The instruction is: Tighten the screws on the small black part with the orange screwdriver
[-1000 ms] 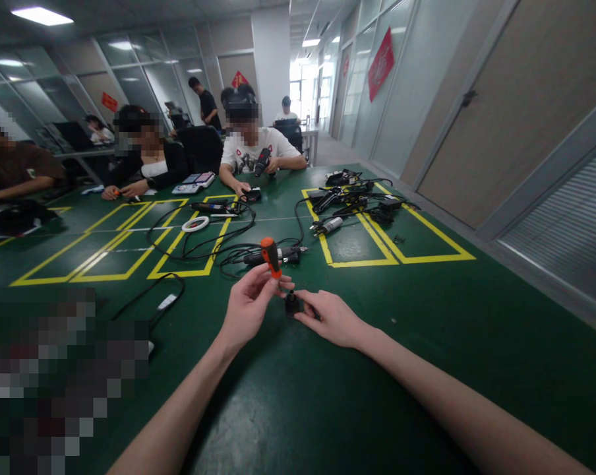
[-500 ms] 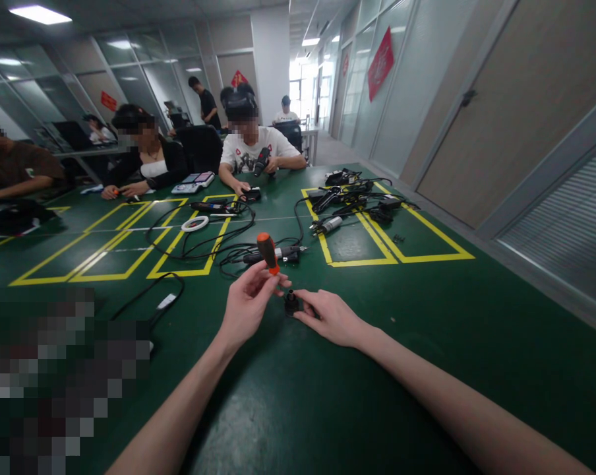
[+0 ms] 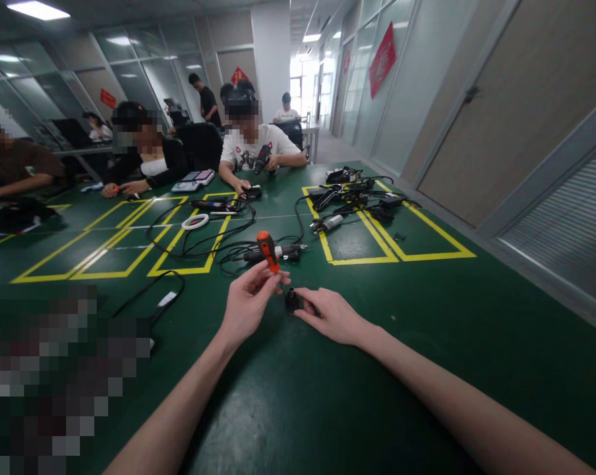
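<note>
My left hand [image 3: 252,295] is closed around the lower part of an orange and black screwdriver [image 3: 267,249], its handle pointing up and leaning a little to the left. The screwdriver's tip points down toward a small black round part [image 3: 291,302] on the green table; whether it touches is too small to tell. The thumb and fingers of my right hand [image 3: 330,315] grip that black part from the right. It stands upright, with a narrower neck on top.
Beyond my hands lie a corded power tool [image 3: 273,254] and a white ring [image 3: 195,221]. A pile of black cables and tools [image 3: 350,191] sits at the back right, near several small screws [image 3: 399,237]. Across the green table [image 3: 377,396], a person holds a drill [image 3: 262,159].
Almost nothing differs. The view has shifted very slightly, while both hands keep their grips on the screwdriver and the black part.
</note>
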A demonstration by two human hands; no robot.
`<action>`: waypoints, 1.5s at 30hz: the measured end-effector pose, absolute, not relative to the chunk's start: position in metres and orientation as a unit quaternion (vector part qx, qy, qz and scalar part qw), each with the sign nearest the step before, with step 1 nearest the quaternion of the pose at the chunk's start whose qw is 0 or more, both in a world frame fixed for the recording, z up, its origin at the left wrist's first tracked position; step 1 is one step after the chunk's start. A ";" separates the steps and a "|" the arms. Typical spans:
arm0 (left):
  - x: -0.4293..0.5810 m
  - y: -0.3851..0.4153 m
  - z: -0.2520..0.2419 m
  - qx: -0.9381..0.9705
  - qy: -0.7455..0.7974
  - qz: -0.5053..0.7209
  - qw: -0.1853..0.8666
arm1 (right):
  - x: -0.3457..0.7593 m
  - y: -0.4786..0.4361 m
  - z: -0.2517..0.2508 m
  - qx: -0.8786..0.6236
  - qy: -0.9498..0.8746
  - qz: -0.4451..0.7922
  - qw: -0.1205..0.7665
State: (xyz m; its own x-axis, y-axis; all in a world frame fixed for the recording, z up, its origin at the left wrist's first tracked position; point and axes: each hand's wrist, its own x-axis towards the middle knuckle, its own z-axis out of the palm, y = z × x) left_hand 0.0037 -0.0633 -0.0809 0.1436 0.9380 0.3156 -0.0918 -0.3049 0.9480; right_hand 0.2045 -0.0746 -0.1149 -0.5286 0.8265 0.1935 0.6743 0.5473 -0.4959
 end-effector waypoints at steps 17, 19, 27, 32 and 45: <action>0.006 -0.065 -0.081 0.591 0.377 0.554 0.449 | 0.206 -0.074 -0.117 -0.433 -0.857 0.184 0.211; 0.005 -0.064 -0.082 0.600 0.380 0.548 0.442 | 0.206 -0.074 -0.117 -0.434 -0.857 0.183 0.210; 0.005 -0.063 -0.089 0.599 0.377 0.583 0.399 | 0.206 -0.074 -0.118 -0.439 -0.856 0.181 0.205; 0.003 -0.063 -0.086 0.620 0.392 0.547 0.404 | 0.206 -0.074 -0.116 -0.439 -0.857 0.180 0.203; 0.005 -0.064 -0.081 0.599 0.398 0.552 0.422 | 0.205 -0.076 -0.113 -0.438 -0.855 0.183 0.208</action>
State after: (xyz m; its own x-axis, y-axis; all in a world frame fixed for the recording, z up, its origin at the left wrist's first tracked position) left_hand 0.0049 -0.0644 -0.0805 0.0745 0.9427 0.3252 0.0099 -0.3268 0.9450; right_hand 0.2047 -0.0757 -0.1134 -0.5303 0.8250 0.1953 0.6735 0.5499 -0.4941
